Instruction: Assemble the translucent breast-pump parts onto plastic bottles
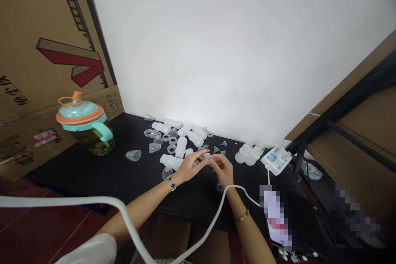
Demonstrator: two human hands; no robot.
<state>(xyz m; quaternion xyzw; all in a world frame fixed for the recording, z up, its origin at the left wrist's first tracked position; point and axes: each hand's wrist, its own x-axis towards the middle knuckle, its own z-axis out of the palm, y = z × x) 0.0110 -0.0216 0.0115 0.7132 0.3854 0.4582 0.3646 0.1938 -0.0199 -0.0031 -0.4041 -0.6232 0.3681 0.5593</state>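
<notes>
My left hand [191, 166] and my right hand [223, 167] meet over the front of the black table. Between their fingertips is a small transparent ridged plastic piece [207, 156], pinched from both sides; its lower part is hidden by the fingers. Just behind and left of my hands lie several milky white soft bottles [181, 147], on their sides. Among them are transparent rings [171, 149] and transparent domed caps [167, 172]. Small transparent funnel-shaped pieces [216, 149] rest behind my right hand. Near my right wrist is a round transparent piece [219, 187].
A large lidded jug [81, 119] stands at the left before a cardboard box [46, 41]. More white rounded pieces [249, 154] and a white device [276, 160] sit at the right, by a phone [276, 218]. A white cable [123, 210] crosses the foreground.
</notes>
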